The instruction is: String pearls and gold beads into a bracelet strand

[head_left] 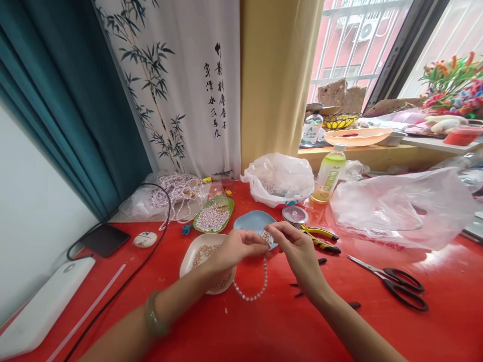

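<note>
A strand of small pearly beads [251,299] hangs in a loop beneath my left hand [243,247], whose thumb and fingers are pinched together at its upper end. My right hand [298,249] faces it, fingertips also pinched; what lies in them is too small to make out. Behind the fingertips is a blue dish [251,219] with small gold and clear beads [266,237]. Partly under my left forearm stands a white dish [187,254] of gold beads [206,253]. A green dish [228,211] of pale pink pearl beads [212,217] sits behind it.
Yellow-handled pliers [320,232] and a spool [295,215] lie behind my right hand, black-handled scissors [400,285] to the right. A white plastic bag [277,173], a drink bottle [330,173] and pearl strands [177,191] stand farther back. A black cable [124,281] crosses the left side.
</note>
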Motion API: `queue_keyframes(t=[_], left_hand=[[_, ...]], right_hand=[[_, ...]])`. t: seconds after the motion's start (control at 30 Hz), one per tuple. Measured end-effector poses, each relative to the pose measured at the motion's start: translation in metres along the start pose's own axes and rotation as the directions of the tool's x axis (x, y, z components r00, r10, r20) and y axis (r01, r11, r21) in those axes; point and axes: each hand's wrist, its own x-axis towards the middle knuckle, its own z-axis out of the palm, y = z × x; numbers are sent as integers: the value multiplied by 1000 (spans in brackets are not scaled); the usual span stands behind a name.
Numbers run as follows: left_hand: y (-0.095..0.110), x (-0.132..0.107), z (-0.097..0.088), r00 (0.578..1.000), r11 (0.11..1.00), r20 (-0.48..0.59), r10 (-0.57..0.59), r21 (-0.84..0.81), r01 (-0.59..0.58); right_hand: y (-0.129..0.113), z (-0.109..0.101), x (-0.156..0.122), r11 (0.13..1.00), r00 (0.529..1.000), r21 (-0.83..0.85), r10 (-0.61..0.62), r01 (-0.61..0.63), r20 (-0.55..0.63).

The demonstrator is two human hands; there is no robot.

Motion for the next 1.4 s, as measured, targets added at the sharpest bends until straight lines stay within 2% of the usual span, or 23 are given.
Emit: queue_keyframes(t=[0.13, 0.27, 0.37, 0.5, 0.6, 0.77, 0.9, 1.1, 1.23, 1.4], left_hand=[[5, -2, -2, 999, 1000, 23, -23, 6, 22], [6, -2, -5, 990, 995, 107, -92, -26, 95], [5, -1, -7, 979, 985, 136, -149, -70, 159], [5, -1, -9, 978, 982, 129, -165, -75, 175], [5, -1, -10, 979, 982, 115, -168, -64, 176], [4, -1, -11, 975, 981, 151, -166, -71, 178], [2, 1, -11, 972, 979, 171, -161, -99, 180], [4, 1, -11, 971, 973, 182, -157, -139, 184], [10, -2, -11, 964, 961, 184, -191, -166, 222], [16, -12, -15, 957, 962, 179, -227, -110, 248]], right_hand=[[-4, -6, 2, 999, 996, -39, -26, 23, -83], [-9, -6, 1, 999, 998, 34, -37, 35, 47], [-11, -5, 0, 995, 989, 101, 6, -21, 145], [-12, -4, 3, 985, 985, 115, 116, -131, 127], [-12, -4, 4, 973, 977, 149, 155, -177, 146], [-12, -6, 4, 964, 968, 214, 110, -159, 224], [-11, -5, 4, 943, 950, 259, 130, -207, 284], [-8, -7, 4, 942, 945, 271, 107, -196, 310], [-11, -11, 4, 902, 944, 366, 112, -227, 310], [-12, -13, 4, 822, 934, 487, 143, -297, 328]])
